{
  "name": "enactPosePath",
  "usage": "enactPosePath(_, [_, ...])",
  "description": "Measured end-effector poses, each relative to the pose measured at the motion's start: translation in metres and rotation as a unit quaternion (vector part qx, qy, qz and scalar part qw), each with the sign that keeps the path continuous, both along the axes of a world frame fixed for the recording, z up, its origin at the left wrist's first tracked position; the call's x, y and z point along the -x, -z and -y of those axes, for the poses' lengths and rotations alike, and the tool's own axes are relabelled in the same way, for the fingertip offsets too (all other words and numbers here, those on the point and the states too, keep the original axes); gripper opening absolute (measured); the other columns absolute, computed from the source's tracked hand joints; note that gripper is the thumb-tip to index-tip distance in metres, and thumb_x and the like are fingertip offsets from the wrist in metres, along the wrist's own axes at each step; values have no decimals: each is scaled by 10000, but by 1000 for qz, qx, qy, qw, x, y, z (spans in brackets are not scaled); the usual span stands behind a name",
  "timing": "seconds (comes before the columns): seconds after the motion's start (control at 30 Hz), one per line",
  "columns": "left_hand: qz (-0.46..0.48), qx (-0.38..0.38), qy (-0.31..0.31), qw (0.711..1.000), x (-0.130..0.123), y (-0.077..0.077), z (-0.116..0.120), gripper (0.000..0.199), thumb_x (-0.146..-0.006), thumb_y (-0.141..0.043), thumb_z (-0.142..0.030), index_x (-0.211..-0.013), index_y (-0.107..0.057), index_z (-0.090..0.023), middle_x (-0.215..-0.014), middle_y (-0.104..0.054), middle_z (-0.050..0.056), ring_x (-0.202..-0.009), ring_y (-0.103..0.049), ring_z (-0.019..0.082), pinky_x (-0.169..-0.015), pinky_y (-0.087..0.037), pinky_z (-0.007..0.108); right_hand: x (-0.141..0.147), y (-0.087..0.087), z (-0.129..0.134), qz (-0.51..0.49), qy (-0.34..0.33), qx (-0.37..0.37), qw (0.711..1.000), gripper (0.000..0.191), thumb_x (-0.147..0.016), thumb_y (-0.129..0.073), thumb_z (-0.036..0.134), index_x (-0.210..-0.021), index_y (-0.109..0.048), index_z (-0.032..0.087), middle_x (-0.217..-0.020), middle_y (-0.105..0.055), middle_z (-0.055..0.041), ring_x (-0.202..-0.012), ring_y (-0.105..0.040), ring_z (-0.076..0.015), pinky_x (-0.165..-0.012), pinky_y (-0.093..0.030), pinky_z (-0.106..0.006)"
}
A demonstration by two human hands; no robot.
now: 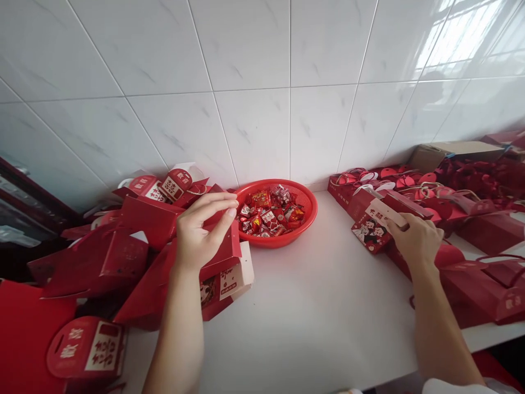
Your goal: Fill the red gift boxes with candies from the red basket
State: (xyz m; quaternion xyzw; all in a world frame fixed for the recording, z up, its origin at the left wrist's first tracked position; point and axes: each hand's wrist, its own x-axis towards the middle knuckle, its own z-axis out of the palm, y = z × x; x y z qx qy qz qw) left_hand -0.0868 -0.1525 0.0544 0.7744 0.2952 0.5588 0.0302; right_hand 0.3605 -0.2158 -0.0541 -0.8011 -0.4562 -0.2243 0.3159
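Note:
My left hand [203, 230] is raised over the pile of red boxes at the left, its fingers extended and the thumb apart, with nothing held. Below and right of it lies an open red box [229, 282] with a cream flap. My right hand [416, 238] grips a red and cream gift box [371, 232] with printed cartoon figures, beside the rows of boxes at the right. Between the hands, near the wall, stands a red plastic basket [314, 210] of wrapped candies [273, 216].
Red boxes [131, 257] are heaped at the left. More closed red boxes [479, 284] with cord handles stand at the right, with a cardboard box [426, 157] behind. A white tiled wall [254, 131] borders the back of the white table [307, 317].

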Motion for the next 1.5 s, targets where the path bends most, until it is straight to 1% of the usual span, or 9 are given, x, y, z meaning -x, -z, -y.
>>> enactPosePath(0.2, [3,-12,-34,999,9,-4,1,114,-919,-669,-245,-956,-776,-258,-1051,-768,23,-1010,-714,213,-955,-592,407,13,-5,6,55,-33,-135,989,313,-856,-688,453,-1058,-716,215,-1070,-691,-237,-974,-574,-411,-757,-392,-486])
enactPosePath(0.37, [-3,-11,-60,998,19,-8,3,108,-920,-663,-262,-930,-771,-254,-1028,-773,20,-1007,-715,217,-954,-585,406,57,-19,-6,36,-146,-221,964,215,-910,-598,398,-982,-690,218,-1035,-718,-161,-975,-647,-357,-903,-457,-500])
enactPosePath(0.5, [-20,2,-73,997,28,-10,6,116,-922,-654,-263,-924,-767,-237,-995,-782,20,-1006,-717,213,-952,-582,396,119,-36,-20,-5,-332,-168,928,163,-929,-589,360,-934,-688,230,-1009,-730,-101,-974,-680,-281,-888,-490,-430])
enactPosePath(0.63, [-53,56,-87,993,39,-12,10,146,-918,-646,-299,-934,-770,-223,-1003,-785,30,-972,-725,212,-917,-591,371,179,-59,-29,-35,-512,-94,853,129,-956,-570,247,-900,-684,226,-931,-754,-64,-858,-691,-218,-835,-468,-365])
enactPosePath(0.77, [-71,82,-108,988,46,-13,14,168,-909,-643,-314,-934,-775,-214,-1006,-787,38,-962,-729,211,-892,-594,341,229,-66,-40,-15,-618,32,785,121,-934,-594,177,-842,-667,204,-795,-723,-27,-743,-641,-183,-776,-413,-322])
enactPosePath(0.93, [-84,106,-117,984,50,-14,16,192,-913,-630,-328,-957,-776,-212,-1010,-789,45,-949,-736,214,-855,-605,334,272,-47,-56,147,-579,82,798,372,-870,-495,-11,-1130,-690,171,-850,-688,-70,-745,-589,-205,-764,-350,-343])
enactPosePath(1.1, [-120,140,-113,976,52,-13,14,216,-911,-639,-346,-1000,-778,-206,-1043,-793,64,-962,-747,232,-828,-619,333,284,-36,-68,160,-581,69,795,390,-961,-532,117,-1331,-637,184,-917,-672,-96,-799,-597,-217,-814,-369,-363])
enactPosePath(1.3, [-101,142,-83,981,49,-13,13,255,-924,-646,-408,-1024,-773,-211,-1042,-795,75,-947,-756,240,-826,-630,347,289,-42,-70,97,-602,-14,792,266,-1030,-495,233,-1151,-732,221,-1003,-653,-104,-797,-580,-189,-798,-402,-343])
enactPosePath(1.5, [-11,128,-20,991,40,-14,23,320,-963,-612,-448,-1147,-739,-219,-1114,-779,82,-1032,-742,239,-916,-621,371,287,-81,-58,18,-571,-170,803,257,-1039,-442,210,-976,-691,211,-1147,-688,-128,-957,-616,-238,-842,-416,-381])
